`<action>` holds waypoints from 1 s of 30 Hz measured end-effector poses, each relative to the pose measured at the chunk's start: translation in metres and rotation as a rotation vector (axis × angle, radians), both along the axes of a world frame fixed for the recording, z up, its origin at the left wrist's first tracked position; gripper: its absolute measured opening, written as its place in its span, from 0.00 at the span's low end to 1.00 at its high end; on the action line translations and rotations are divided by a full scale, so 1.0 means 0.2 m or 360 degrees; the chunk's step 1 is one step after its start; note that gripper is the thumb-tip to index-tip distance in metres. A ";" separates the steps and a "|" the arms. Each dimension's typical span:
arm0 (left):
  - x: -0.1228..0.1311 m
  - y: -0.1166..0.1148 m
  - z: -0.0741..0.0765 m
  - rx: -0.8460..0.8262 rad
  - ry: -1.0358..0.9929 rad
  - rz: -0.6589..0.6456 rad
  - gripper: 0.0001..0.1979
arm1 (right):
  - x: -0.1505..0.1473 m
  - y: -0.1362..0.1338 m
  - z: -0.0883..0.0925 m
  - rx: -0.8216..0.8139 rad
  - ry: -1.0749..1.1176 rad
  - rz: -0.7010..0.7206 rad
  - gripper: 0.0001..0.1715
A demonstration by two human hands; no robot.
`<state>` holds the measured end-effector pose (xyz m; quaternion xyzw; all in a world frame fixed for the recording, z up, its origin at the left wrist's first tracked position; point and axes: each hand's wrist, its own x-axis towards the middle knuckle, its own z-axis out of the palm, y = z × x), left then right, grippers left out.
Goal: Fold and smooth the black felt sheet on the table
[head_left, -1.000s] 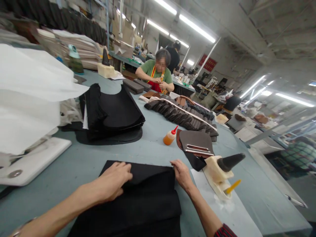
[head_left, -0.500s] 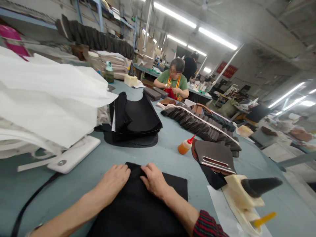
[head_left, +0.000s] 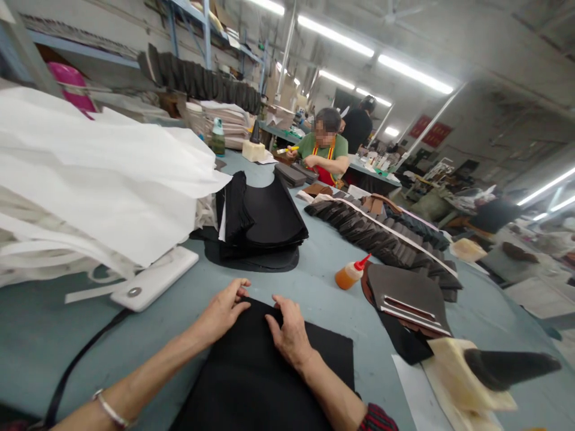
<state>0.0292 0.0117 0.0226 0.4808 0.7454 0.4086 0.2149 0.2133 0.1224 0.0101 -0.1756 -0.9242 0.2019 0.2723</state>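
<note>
A black fabric piece (head_left: 256,371) lies in front of me, running down past the lower edge of the view. My left hand (head_left: 223,310) is at its far left corner, thumb and fingers apart and touching the edge. On the far edge, a little to the right, rests my right hand (head_left: 291,335), its thumb spread from the fingers. A second black layer (head_left: 335,353) shows from under the right forearm. Beyond my hands sits a stack of black cut pieces (head_left: 269,215).
White sheets (head_left: 112,173) are heaped at left over a white corded device (head_left: 157,278). To the right are a glue bottle (head_left: 350,274), grey panels (head_left: 408,293), a row of dark pieces (head_left: 381,233) and a black cone on a foam block (head_left: 471,371). A co-worker (head_left: 326,146) sits opposite.
My fingers have loosened from the fabric's far edge and spread, thumbs now apart from the fingers. The view has shifted slightly left. The co-worker across the table now holds up a yellow-handled tool.
</note>
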 end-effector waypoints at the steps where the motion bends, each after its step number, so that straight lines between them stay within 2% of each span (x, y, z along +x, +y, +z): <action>1: -0.02 0.01 -0.01 0.0042 0.0056 -0.0068 0.11 | -0.01 0.00 -0.01 -0.0023 0.0018 0.0023 0.15; 3: -0.06 0.01 -0.02 0.0059 0.0183 -0.0218 0.06 | -0.01 0.02 -0.02 -0.0043 0.0066 0.0065 0.12; 8: -0.12 -0.05 0.00 0.0138 0.0875 -0.0540 0.12 | 0.02 0.05 -0.04 -0.0040 0.0117 0.0124 0.15; 12: -0.13 -0.08 0.04 0.0151 0.1019 -0.0629 0.13 | 0.02 0.05 -0.05 -0.0047 0.0104 0.0109 0.16; 18: -0.11 -0.08 0.05 0.0109 0.1047 -0.0641 0.14 | 0.02 0.05 -0.04 0.0023 -0.0062 0.0076 0.17; 22: -0.13 -0.11 0.04 0.0045 0.1167 -0.0642 0.15 | 0.00 0.04 0.03 0.0345 -0.0485 0.0216 0.25; 24: -0.10 -0.13 0.05 -0.0075 0.1248 -0.0543 0.15 | -0.02 0.02 0.07 0.0491 -0.0664 0.0267 0.31; 27: 0.03 -0.14 0.09 -0.0237 0.1378 -0.0332 0.15 | -0.06 -0.01 0.09 0.0603 -0.0737 0.0232 0.34; 30: 0.22 -0.13 0.08 -0.0328 0.1550 -0.0225 0.22 | -0.02 0.01 0.05 0.0592 -0.0614 0.0186 0.28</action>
